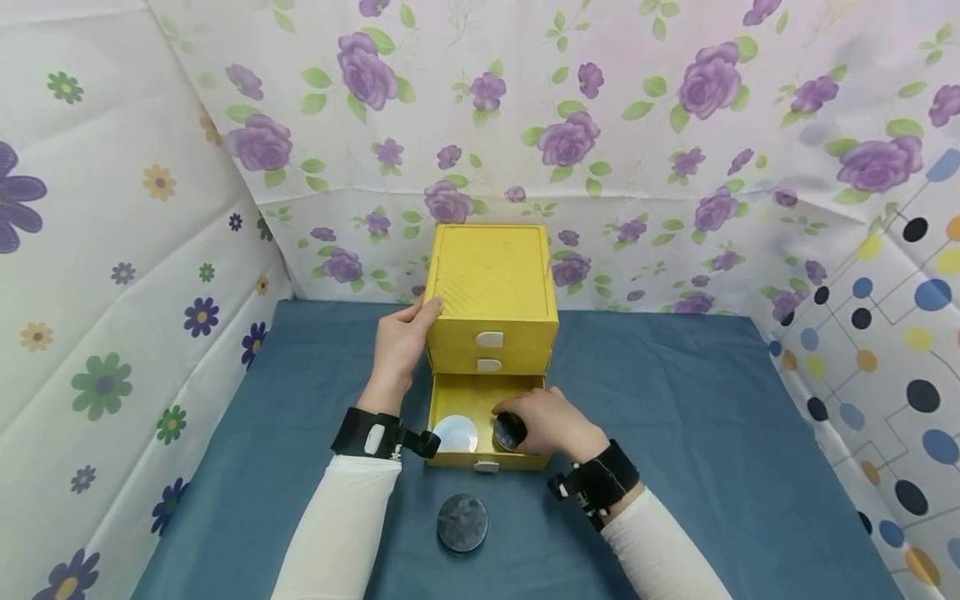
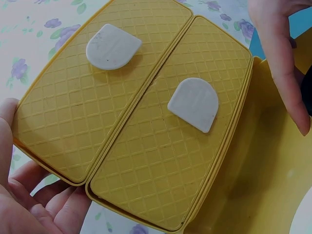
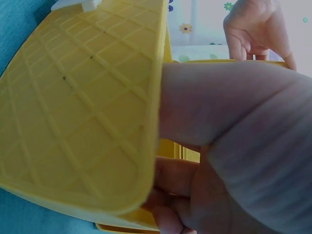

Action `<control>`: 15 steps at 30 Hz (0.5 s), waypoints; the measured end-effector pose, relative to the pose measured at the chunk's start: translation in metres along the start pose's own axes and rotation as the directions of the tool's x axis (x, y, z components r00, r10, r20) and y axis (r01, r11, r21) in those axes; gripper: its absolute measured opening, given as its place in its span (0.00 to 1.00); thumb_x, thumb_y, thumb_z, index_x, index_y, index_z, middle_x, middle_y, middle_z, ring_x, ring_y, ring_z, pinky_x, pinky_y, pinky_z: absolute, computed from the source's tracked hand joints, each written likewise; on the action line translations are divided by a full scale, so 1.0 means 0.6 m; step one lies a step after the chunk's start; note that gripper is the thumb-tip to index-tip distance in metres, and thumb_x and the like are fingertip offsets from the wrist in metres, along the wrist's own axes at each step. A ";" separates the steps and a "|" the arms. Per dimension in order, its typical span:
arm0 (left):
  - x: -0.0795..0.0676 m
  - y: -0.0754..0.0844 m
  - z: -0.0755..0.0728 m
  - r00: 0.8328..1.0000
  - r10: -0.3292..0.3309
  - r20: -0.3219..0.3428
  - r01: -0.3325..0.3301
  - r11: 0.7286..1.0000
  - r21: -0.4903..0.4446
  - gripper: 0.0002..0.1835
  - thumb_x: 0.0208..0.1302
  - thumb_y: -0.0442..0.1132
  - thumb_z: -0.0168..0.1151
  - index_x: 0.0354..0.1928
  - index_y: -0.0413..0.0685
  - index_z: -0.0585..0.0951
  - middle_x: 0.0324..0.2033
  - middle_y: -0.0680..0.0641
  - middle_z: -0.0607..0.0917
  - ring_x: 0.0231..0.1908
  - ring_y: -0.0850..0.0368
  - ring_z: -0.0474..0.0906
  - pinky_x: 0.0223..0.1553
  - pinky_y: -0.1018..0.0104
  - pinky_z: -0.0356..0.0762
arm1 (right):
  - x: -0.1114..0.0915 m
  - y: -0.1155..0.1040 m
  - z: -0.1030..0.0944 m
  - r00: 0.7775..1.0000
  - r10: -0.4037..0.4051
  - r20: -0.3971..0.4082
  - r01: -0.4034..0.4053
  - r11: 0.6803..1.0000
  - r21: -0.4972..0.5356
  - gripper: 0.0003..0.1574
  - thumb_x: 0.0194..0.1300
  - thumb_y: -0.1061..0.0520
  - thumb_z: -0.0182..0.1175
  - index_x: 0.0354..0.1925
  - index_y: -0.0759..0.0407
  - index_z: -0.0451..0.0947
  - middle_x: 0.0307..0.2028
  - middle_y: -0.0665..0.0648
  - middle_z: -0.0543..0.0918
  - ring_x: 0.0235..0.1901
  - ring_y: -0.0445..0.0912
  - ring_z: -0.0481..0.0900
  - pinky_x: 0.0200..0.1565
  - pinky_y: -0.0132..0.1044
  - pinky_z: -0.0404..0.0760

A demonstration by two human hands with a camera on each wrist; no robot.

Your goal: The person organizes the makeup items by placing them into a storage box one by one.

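A small yellow drawer cabinet [image 1: 491, 271] with white tab handles stands near the back of the table. Its bottom drawer [image 1: 486, 388] is pulled out toward me. My left hand [image 1: 405, 333] grips the cabinet's left side, thumb near the top edge and fingers along the side wall. Over the right part of the drawer, my right hand [image 1: 553, 421] holds a dark round disc [image 1: 510, 431] tilted between thumb and fingers. To its left in the drawer lies a pale, shiny round disc [image 1: 456, 434]. In the right wrist view, the drawer front hides the fingertips and the dark disc.
Another dark round disc [image 1: 462, 523] lies on the blue tablecloth [image 1: 660, 383], in front of the drawer and between my forearms. Flower-patterned cloth [image 1: 360, 158] hangs behind the cabinet, and a dotted cloth [image 1: 892, 367] borders the right side.
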State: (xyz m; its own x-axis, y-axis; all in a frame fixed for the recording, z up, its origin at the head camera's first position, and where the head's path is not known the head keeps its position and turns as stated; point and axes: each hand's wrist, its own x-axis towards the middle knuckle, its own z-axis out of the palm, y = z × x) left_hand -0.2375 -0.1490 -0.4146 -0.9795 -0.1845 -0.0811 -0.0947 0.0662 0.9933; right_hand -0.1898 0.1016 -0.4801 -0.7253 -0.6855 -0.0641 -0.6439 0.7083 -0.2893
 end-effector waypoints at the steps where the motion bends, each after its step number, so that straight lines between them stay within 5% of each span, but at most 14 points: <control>1: 0.000 0.000 0.000 1.000 0.000 0.001 0.000 1.000 0.000 0.36 0.57 0.67 0.66 0.61 0.54 0.79 0.63 0.61 0.76 0.66 0.57 0.65 0.67 0.50 0.66 | -0.001 0.000 0.000 1.000 0.000 0.001 0.000 1.000 0.000 0.35 0.52 0.53 0.76 0.59 0.46 0.80 0.48 0.50 0.85 0.43 0.45 0.78 0.45 0.52 0.73; 15: 0.001 -0.003 0.000 1.000 -0.006 0.005 0.006 1.000 0.021 0.38 0.56 0.69 0.65 0.62 0.55 0.78 0.64 0.60 0.75 0.67 0.56 0.64 0.67 0.48 0.65 | -0.005 0.003 -0.005 0.999 -0.031 0.020 0.030 0.999 0.039 0.38 0.52 0.60 0.73 0.62 0.46 0.78 0.50 0.49 0.85 0.45 0.43 0.79 0.46 0.50 0.72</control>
State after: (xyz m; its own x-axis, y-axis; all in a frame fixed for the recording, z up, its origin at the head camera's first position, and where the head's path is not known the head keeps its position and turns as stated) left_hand -0.2381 -0.1492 -0.4162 -0.9798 -0.1802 -0.0871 -0.1039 0.0857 0.9909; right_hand -0.1896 0.1055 -0.4776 -0.6998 -0.7105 -0.0742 -0.6557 0.6800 -0.3281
